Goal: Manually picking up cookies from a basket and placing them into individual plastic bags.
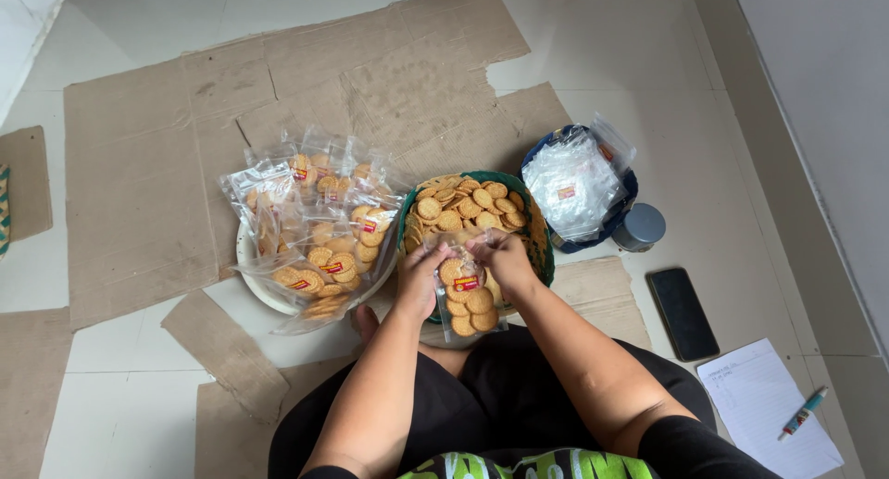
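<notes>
Both the left hand (419,277) and the right hand (503,257) grip shut on a crinkly clear bag (466,298) of round golden biscuits, held over the green woven basket's (544,248) near rim. Beyond lie glossy filled packets (319,224) on flattened cardboard (148,164).

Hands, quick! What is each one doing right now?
Left hand: closed on the clear bag of round biscuits, gripping its top.
Right hand: closed on the same bag's top, over the green basket.

Bare forearms, black sleeves, black trousers, green patterned top
</notes>
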